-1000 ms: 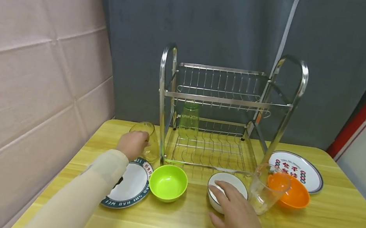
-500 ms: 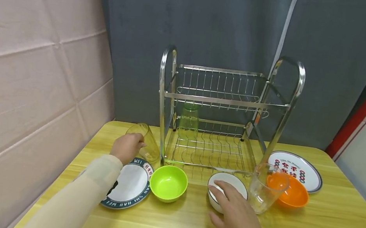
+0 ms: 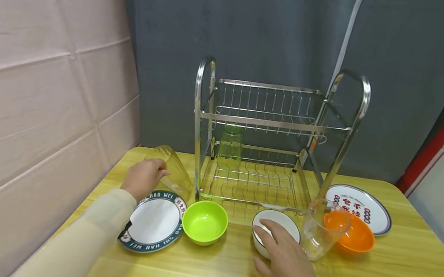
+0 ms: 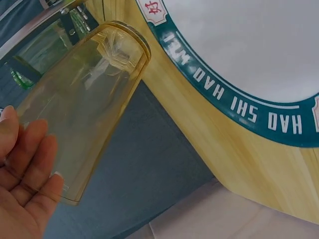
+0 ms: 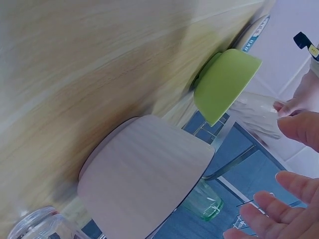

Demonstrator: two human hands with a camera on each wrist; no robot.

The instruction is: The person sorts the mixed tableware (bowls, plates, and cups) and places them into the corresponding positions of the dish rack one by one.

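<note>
My left hand grips a clear yellowish cup beside the rack's left post. The cup is tilted, its mouth up and to the left. In the left wrist view the cup lies across my fingers above the teal-rimmed plate. My right hand lies flat on the table with straight fingers reaching over the near rim of a white bowl. In the right wrist view the fingers are spread beside the white bowl, and I cannot tell whether they touch it.
A two-tier steel dish rack stands at the back with a green cup upside down on its lower tier. In front are a teal-rimmed plate, a green bowl, a clear cup, an orange bowl and a printed plate.
My left hand has drawn left and tipped the yellowish cup further over, uncovering more of the teal-rimmed plate. The right hand has stayed at the white bowl.
</note>
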